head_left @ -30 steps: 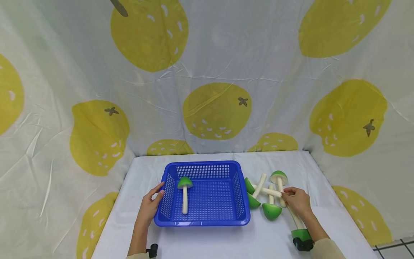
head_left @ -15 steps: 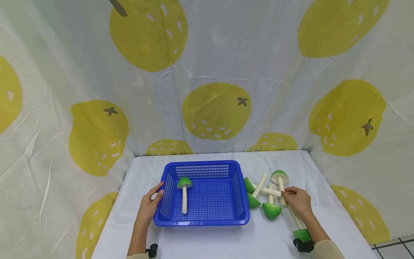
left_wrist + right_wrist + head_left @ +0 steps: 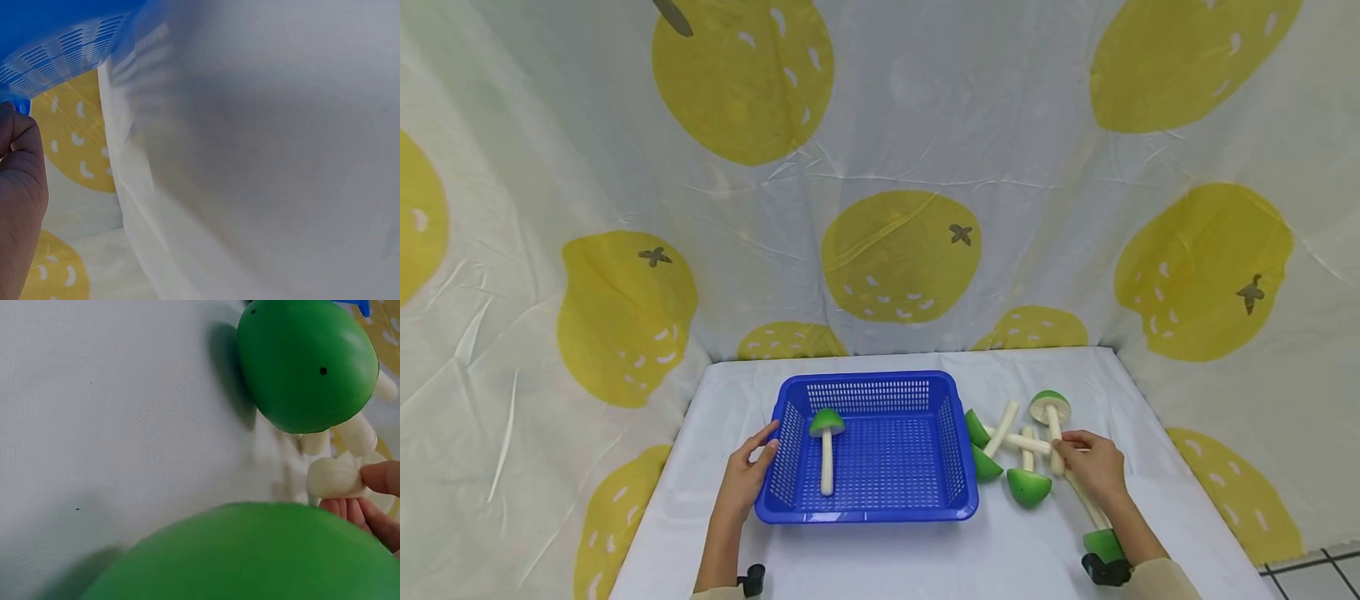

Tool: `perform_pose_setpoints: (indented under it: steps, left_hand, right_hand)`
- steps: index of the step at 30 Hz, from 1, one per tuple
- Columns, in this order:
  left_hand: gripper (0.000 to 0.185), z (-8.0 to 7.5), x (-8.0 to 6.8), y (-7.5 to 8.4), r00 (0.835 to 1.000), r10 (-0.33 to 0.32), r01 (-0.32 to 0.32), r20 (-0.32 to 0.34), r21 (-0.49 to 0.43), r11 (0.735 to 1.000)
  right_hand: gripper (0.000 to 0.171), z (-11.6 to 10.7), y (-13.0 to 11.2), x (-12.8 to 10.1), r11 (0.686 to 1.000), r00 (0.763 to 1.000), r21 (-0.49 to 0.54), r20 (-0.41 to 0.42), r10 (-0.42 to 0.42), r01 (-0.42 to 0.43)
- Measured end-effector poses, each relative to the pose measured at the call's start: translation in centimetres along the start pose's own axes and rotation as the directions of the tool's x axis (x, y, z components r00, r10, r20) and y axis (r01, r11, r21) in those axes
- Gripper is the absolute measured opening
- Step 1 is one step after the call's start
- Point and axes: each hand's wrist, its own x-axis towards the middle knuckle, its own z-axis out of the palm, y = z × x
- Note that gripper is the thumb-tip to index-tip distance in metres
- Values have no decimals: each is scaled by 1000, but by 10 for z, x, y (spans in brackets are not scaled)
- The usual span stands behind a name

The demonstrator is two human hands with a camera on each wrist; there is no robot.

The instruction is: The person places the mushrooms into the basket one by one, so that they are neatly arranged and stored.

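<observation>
Your right grip pinches a mushroom by the stem, cap just beyond, while your left grip holds the basket, an apparent pick-up next calling for lifting clear of neighbouring mushrooms.

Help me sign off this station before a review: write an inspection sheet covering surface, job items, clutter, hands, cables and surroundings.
Surface: white cloth, slightly creased.
Job items: blue basket with one green-capped mushroom inside; four loose mushrooms lie to its right, some stems crossing; a fifth, the held mushroom, is there too.
Clutter: nothing seen.
Hands: left hand holds the basket's left rim; right hand pinches the held mushroom's stem; dark device at each wrist.
Cables: nothing seen.
Surroundings: lemon-print curtain behind; tiled floor at lower right.
</observation>
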Motion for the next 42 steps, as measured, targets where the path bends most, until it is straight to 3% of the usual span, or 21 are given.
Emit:
perform_pose_setpoints:
  steps: [13,23,42]
  left_hand:
    - [48,0,-2,6,1000,-28,28,7,-14,1000]
    - [45,-2,-19,40,999,-25,25,25,-21,999]
    - [45,-1,-17,36,1000,-17,17,15,-16,1000]
  right_hand:
    - [37,-11,-13,-3,996,997,82,-75,-15,21]
    - [38,-15,-31,-5,988,994,133,-91,-64,76]
    - [40,-14,-55,-10,955,991,264,-35,-128,133]
